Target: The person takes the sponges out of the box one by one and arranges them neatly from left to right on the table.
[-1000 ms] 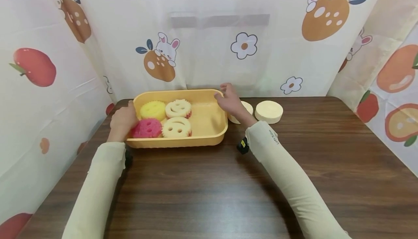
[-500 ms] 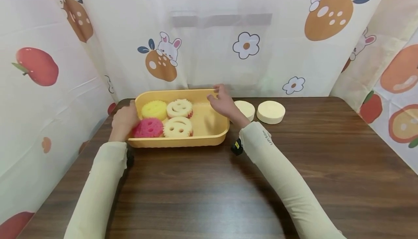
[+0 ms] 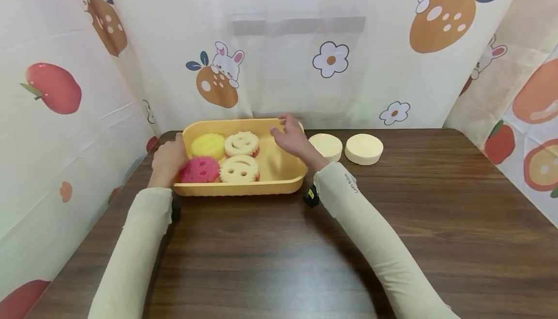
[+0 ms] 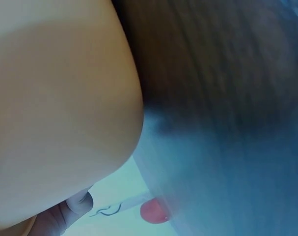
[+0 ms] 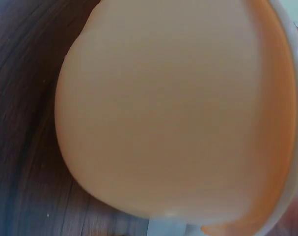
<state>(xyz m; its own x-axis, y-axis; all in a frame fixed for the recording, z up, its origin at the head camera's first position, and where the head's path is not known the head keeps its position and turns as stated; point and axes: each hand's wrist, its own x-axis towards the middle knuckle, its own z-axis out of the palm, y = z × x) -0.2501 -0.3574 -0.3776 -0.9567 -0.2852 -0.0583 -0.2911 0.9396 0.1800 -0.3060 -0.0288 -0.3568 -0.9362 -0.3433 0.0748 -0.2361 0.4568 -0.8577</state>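
A shallow yellow plastic tray point(image 3: 237, 189) lies lengthwise near the back of the table. Inside its left half are smiley-face sponges with scalloped edges: a yellow one point(image 3: 208, 146), a pink one point(image 3: 200, 170) and two cream-topped ones, one at the back point(image 3: 241, 144) and one in front point(image 3: 239, 170). My left hand point(image 3: 168, 160) grips the tray's left end, its fingers partly hidden at the rim. My right hand point(image 3: 293, 139) is over the tray's right end, fingers loosely spread and holding nothing, near the back right corner. Both wrist views are mostly filled by the tray's wall.
Two round cream discs, one nearer the tray point(image 3: 327, 146) and one farther right point(image 3: 364, 149), lie on the brown wooden table point(image 3: 436, 212). The nearer one is partly covered by my right forearm. A printed curtain point(image 3: 283, 77) hangs right behind the table and along both sides.
My right hand has shifted left, from the tray's right edge to over its right end, uncovering more of the nearer disc. My left hand stays at the left end; the tray keeps its place.
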